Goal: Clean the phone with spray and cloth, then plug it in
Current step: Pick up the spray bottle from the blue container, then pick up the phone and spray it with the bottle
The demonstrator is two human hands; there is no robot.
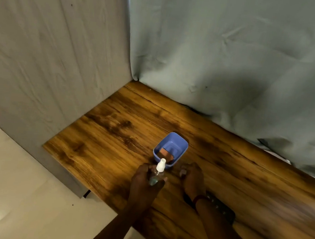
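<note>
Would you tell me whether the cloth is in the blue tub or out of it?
In: the orange-brown cloth lies on the floor of the blue tub, below its rim.

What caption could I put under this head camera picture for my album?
Left hand grips a spray bottle by a blue tub holding an orange cloth on a wooden table.

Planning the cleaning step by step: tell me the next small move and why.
Probably swing the spray bottle toward the phone. The left hand grips the bottle, the dark phone lies partly under the right forearm, and the cloth sits in the blue tub, so spraying likely comes first.
</note>
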